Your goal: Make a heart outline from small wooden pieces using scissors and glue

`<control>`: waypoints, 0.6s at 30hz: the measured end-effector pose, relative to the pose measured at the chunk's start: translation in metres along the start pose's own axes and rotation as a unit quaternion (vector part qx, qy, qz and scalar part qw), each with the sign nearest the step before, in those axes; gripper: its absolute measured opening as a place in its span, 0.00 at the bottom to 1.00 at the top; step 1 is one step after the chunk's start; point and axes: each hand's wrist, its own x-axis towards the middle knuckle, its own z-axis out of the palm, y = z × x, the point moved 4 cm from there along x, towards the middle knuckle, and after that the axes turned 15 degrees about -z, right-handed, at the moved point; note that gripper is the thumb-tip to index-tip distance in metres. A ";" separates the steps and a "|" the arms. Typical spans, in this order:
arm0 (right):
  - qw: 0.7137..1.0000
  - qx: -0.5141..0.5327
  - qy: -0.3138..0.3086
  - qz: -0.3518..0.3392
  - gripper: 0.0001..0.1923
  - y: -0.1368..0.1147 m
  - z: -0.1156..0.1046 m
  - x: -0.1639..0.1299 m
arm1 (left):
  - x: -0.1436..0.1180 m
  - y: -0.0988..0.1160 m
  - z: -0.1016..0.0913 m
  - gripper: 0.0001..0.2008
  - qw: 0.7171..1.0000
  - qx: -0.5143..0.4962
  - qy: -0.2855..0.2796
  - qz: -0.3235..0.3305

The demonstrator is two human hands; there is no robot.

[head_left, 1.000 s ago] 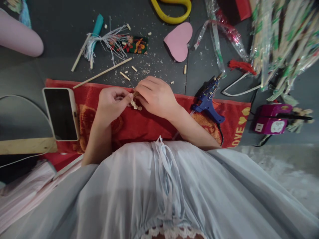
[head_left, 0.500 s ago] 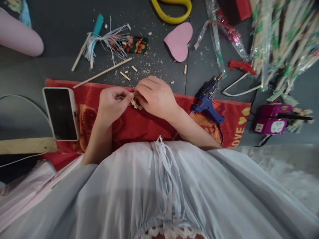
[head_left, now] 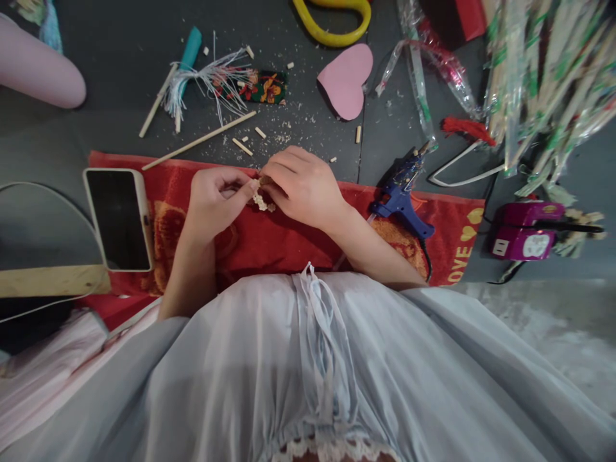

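My left hand [head_left: 219, 200] and my right hand [head_left: 304, 186] meet above a red towel [head_left: 283, 247]. Between their fingertips is a small cream-coloured, bumpy piece [head_left: 260, 202], partly hidden by the fingers; its exact kind is hard to make out. The left thumb and index finger pinch its left end. Curled over its right end are the fingers of my right hand. Just beyond the hands, short cut bits of wooden stick [head_left: 242, 147] and crumbs lie on the dark table, beside a long thin wooden stick [head_left: 202, 139].
A blue glue gun [head_left: 402, 199] rests on the towel's right side, a phone [head_left: 118, 219] on its left. Further back are a pink heart [head_left: 346, 81], yellow scissor handles [head_left: 332, 35] and a white-stringed tassel [head_left: 206, 80]. Bundled wrapped sticks [head_left: 539, 83] and a purple power socket [head_left: 527, 231] occupy the right.
The cream-coloured piece has turned slightly between my fingertips, and its lower edge shows differently. Both hands stay in nearly the same place.
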 end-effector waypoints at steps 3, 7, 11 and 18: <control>1.000 -0.010 0.002 0.009 0.15 0.000 0.000 0.000 | 0.000 -0.001 0.000 0.13 1.000 -0.005 -0.002 0.001; 1.000 -0.013 -0.002 0.013 0.14 0.000 0.002 0.000 | -0.001 0.000 0.001 0.11 0.999 -0.005 0.007 -0.032; 1.000 -0.009 0.009 0.018 0.14 0.000 0.001 0.000 | -0.002 0.004 0.002 0.12 0.999 0.008 0.020 -0.029; 0.999 -0.001 0.023 0.041 0.11 0.004 0.001 -0.001 | -0.001 0.002 0.000 0.13 0.999 -0.005 0.030 -0.037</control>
